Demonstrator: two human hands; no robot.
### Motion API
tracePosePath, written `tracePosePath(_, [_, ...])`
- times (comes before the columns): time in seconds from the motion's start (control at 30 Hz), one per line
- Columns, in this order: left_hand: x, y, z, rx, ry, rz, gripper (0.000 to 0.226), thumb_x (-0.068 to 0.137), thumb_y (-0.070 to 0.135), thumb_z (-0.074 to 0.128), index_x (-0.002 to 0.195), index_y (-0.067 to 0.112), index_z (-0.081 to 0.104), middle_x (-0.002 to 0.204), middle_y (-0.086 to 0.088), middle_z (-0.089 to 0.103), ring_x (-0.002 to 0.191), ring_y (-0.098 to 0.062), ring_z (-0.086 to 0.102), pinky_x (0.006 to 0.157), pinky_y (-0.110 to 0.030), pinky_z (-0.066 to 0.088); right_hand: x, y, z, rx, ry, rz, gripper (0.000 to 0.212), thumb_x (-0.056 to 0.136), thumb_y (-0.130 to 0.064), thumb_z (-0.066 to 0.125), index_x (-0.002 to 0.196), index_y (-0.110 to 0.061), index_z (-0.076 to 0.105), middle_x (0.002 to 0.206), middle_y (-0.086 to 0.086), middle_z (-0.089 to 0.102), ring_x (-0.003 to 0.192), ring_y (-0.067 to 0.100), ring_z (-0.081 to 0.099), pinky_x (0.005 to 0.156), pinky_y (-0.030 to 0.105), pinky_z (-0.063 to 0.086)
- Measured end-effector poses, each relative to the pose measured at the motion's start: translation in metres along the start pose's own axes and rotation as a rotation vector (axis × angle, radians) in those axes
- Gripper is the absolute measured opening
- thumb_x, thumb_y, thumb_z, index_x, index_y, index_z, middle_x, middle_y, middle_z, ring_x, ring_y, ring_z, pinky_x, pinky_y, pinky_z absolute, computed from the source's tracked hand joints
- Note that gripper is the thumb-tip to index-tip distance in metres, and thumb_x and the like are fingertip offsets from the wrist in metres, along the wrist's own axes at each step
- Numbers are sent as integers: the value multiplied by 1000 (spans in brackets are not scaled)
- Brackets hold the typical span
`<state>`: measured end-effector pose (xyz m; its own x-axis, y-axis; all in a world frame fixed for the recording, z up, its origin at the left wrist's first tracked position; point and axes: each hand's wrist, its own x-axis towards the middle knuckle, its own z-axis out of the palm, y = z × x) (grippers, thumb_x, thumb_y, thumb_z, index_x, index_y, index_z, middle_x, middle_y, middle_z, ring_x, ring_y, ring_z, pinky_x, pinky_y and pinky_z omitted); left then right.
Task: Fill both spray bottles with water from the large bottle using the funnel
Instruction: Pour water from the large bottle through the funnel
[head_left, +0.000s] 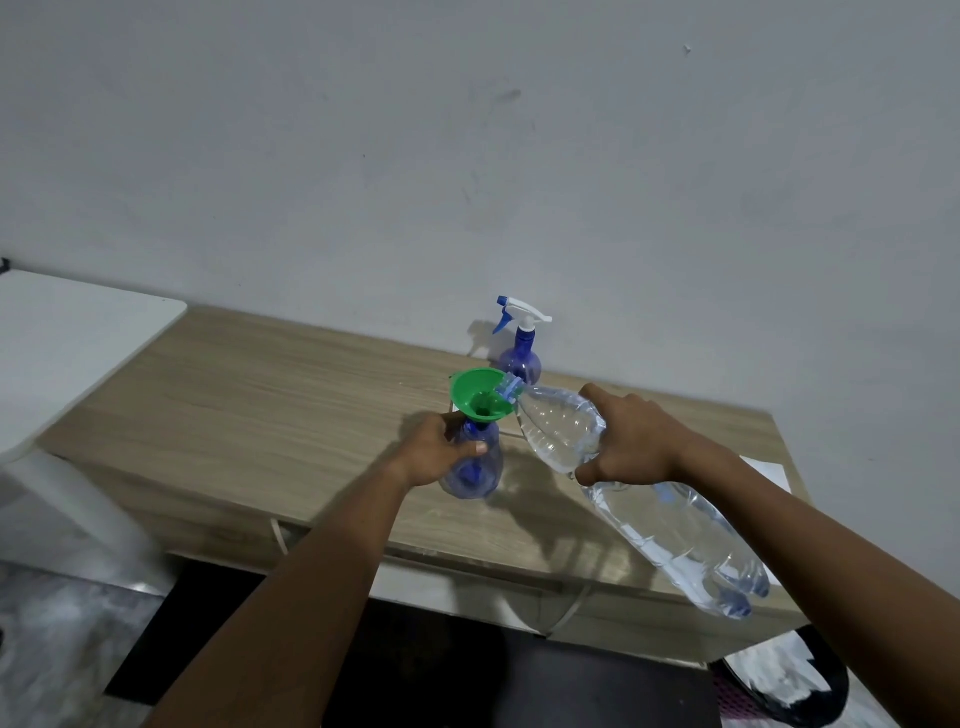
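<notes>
A green funnel (479, 394) sits in the neck of a blue spray bottle (480, 475) that stands on the wooden table (260, 395). My left hand (441, 449) grips this bottle just below the funnel. My right hand (631, 441) grips the large clear water bottle (670, 530), which is tilted with its mouth (509, 388) over the funnel's rim. A second blue spray bottle (521, 358) with a white and blue trigger head (522, 312) stands behind, near the wall.
The grey wall rises right behind the table. A white surface (62, 343) juts in at the left. A white sheet (769, 470) lies at the table's right edge, and a dark bag (789, 680) sits on the floor at the lower right.
</notes>
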<state>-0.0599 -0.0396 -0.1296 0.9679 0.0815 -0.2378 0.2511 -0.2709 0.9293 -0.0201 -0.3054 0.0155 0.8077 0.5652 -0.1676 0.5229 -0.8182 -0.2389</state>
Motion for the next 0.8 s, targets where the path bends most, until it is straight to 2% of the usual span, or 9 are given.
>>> tracePosePath(0.13, [0,-1,0,2,0,11,67,65,49,81,124,20,69,114,2,75,110,-18,70,101,-47,55,-1,-1,-1,9,-1,-3,66,59,-45,84,110,-25,47,77,-8,60,71,16,57,60,31,43])
tracePosePath(0.23, [1,-2,0,-5,-4,13,68,64,50,80,123,21,69,114,2,75,110,-17,70,101,-47,55,-2,-2,-2,10,-7,-4,63,60,-43,84,108,-25,48,73,-11,57,68,10,55,57,30,38])
tracePosePath(0.4, [2,-5,-2,1,-12,-4,71,61,57,81,123,25,69,115,5,75,110,-15,70,101,-46,55,-3,-2,-2,8,-4,0,62,60,-43,84,106,-25,47,73,-10,56,68,12,54,57,31,37])
tracePosePath(0.8, [1,-2,0,-37,-17,6,70,63,51,81,124,20,68,114,3,75,109,-16,70,100,-45,56,-2,-1,-3,-7,-16,0,64,60,-45,83,109,-26,47,74,-12,56,71,15,55,61,32,38])
